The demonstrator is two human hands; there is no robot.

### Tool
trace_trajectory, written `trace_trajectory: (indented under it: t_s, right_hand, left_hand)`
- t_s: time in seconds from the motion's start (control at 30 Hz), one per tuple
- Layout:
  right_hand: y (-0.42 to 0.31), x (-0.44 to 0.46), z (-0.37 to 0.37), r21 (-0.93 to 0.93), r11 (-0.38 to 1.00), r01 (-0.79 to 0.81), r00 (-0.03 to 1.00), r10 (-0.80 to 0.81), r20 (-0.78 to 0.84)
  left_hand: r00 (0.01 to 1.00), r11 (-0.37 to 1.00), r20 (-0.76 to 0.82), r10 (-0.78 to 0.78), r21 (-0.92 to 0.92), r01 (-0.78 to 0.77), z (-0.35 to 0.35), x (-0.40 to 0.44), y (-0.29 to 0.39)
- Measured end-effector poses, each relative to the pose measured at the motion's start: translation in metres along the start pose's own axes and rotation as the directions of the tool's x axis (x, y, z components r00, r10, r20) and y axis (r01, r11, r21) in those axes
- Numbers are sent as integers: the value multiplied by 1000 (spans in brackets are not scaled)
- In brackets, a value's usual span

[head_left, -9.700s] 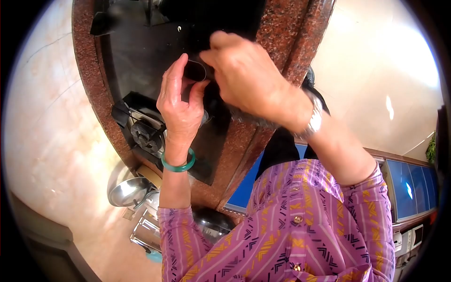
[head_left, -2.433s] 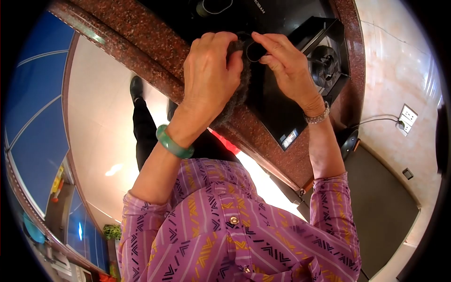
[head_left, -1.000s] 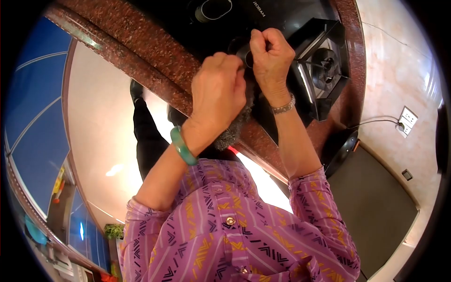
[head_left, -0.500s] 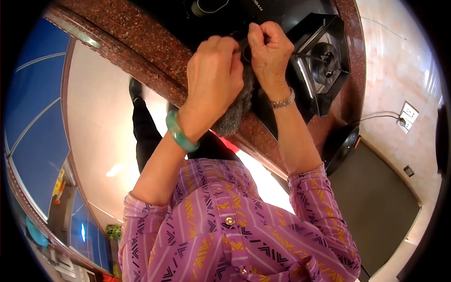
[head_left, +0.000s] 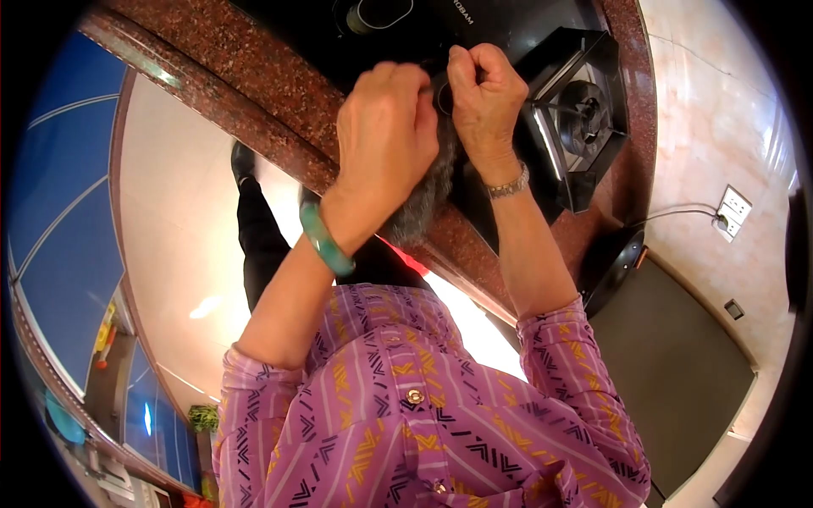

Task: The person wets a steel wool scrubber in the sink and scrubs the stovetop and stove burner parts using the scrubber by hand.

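Observation:
My left hand [head_left: 385,140], with a green bangle [head_left: 323,239] at its wrist, is closed on a dark, thin, crinkled plastic bag [head_left: 419,212]. The bag hangs below the hand, over the counter's front edge. Close beside it on the right, my right hand [head_left: 489,106] is curled into a fist near the bag's top, fingers and thumb pinched together. A metal-band watch [head_left: 510,182] circles that wrist. The fingertips of both hands are partly hidden, and what lies inside the bag cannot be made out.
Beyond my hands is a black gas hob [head_left: 440,34], with a raised burner surround [head_left: 580,118] at right. Around it runs a reddish-brown speckled counter [head_left: 254,97]. A black pan [head_left: 618,262] stands right of my arm. A wall socket [head_left: 733,212] has a cord plugged in.
My hands stay nearly in place, the right a touch lower. The hanging bag has shifted and looks blurred by movement. The view has tilted slightly.

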State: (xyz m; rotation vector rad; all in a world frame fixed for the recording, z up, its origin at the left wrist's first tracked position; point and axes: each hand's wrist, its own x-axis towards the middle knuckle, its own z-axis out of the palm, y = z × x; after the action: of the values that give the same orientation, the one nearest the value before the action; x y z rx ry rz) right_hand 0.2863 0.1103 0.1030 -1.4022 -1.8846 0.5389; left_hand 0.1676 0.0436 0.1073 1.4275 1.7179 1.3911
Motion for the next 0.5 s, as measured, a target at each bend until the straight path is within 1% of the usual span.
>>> trace_trajectory:
  t_s: [0.07, 0.13, 0.27, 0.33, 0.4, 0.5]
  right_hand:
    - [1, 0, 0, 2, 999, 32, 999, -32, -12]
    - [-1, 0, -1, -17, 999, 30, 999, -31, -10]
    - [1, 0, 0, -17, 1000, -8, 1000, 8, -3]
    - [0, 1, 0, -22, 1000, -5, 1000, 5, -3]
    - [1, 0, 0, -30, 1000, -2, 1000, 2, 1]
    - [4, 0, 1, -28, 999, 15, 1000, -15, -8]
  left_hand:
    - [1000, 1000, 6, -3, 9, 3, 2, 6, 0]
    - [999, 1000, 38, 8, 25, -9, 1, 3, 1]
    - [996, 998, 50, -67, -13, 68, -1, -11, 7]
    - [998, 999, 36, -43, -6, 44, 0, -1, 3]
    - [998, 998, 68, -15, 56, 11, 1, 9, 0]
    - [997, 999, 70, -38, 27, 36, -1, -1, 4]
